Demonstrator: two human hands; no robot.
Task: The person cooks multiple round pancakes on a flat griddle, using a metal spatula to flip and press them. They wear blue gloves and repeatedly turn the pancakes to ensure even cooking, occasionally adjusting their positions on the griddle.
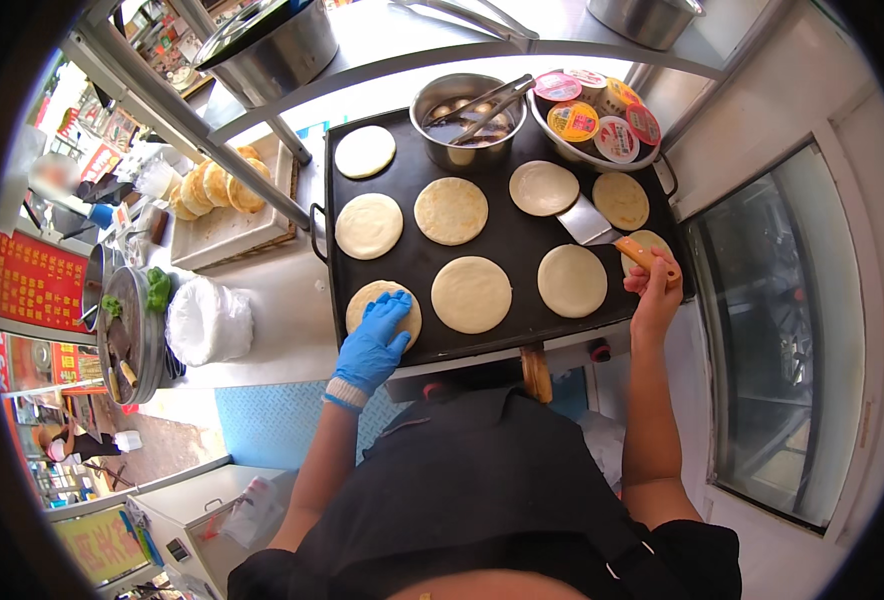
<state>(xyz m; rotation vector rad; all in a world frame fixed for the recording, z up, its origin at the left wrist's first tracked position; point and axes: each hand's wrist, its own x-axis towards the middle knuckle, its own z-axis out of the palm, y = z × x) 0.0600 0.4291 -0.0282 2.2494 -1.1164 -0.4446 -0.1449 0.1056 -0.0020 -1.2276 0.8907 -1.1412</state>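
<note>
Several round flatbreads lie spaced out on a black flat griddle (487, 232). My left hand (376, 337), in a blue glove, rests with its fingers on the flatbread (363, 298) at the griddle's front left corner. My bare right hand (656, 292) grips the wooden handle of a metal spatula (586, 222). The spatula's blade touches or reaches just under the edge of a pale flatbread (544, 187) at the back right. Its handle passes over another flatbread (641, 251), which it partly hides. A browned flatbread (451, 211) lies at the middle.
On the griddle's back stand a steel pot (427, 135) with tongs and eggs in dark liquid, and a bowl (599, 160) of sealed cups. Left are a tray (209, 251) of baked breads, a plastic-lined container (208, 321) and a round chopping board (123, 337). A metal shelf (412, 60) crosses above.
</note>
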